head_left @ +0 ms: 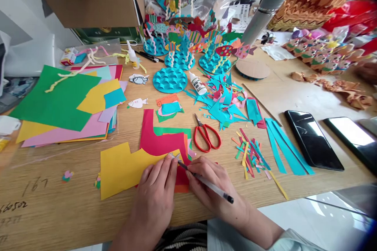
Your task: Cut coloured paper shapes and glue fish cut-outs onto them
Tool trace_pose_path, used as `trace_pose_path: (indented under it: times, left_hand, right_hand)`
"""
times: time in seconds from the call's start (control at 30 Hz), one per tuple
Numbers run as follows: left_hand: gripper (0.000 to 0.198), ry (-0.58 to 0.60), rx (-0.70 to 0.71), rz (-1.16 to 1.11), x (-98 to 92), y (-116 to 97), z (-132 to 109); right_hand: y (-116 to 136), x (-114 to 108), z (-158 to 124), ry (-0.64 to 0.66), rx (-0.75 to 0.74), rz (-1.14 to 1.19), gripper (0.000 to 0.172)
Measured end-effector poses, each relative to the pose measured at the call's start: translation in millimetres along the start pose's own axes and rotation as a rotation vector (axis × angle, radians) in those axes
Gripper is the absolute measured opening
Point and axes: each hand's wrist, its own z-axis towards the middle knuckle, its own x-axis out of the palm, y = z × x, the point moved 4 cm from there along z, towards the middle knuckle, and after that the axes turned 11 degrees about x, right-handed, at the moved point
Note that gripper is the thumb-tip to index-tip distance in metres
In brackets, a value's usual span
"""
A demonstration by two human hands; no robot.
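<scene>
While the left hand [154, 190] lies spread across a yellow paper sheet [118, 172] near the bottom centre of the frame, its fingers pressing down without clenching anything, the right hand [203, 180] grasps a clear-barrelled pen [216, 187] in a firm pinch. The pen slants up and left, its tip meeting the paper just beside the left fingertips. The step in hand looks like marking or tracing on the yellow sheet, though the line itself is too small to make out. A small pale piece may lie at the tip, but the view does not settle it. The yellow sheet overlaps a red paper sheet [159, 141], with green and orange paper showing beneath, and the whole layered stack sits on a wooden table [35, 211]. The position calls for steady pressure from the left hand, keeping the layers flat under the pen.

Just right of the stack lie red-handled scissors [206, 135], then a heap of multicoloured paper snippets [250, 153] and long teal paper strips [285, 149]. Teal paper offcuts [219, 104] and a white glue bottle [198, 83] sit above them. Further up stand paper fish on teal moulded-paper discs [170, 80], while a spread of coloured paper sheets [55, 98] fills the left side.
</scene>
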Motion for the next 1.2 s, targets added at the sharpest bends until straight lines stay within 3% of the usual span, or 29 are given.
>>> trace_pose_path:
  times: [1.2]
  left_hand:
    - [0.037, 0.005, 0.04, 0.043, -0.4, -2.5, 1.5]
  right_hand:
    - [-5.9, -1.1, -2.9, -0.081, 0.083, 0.034, 0.017]
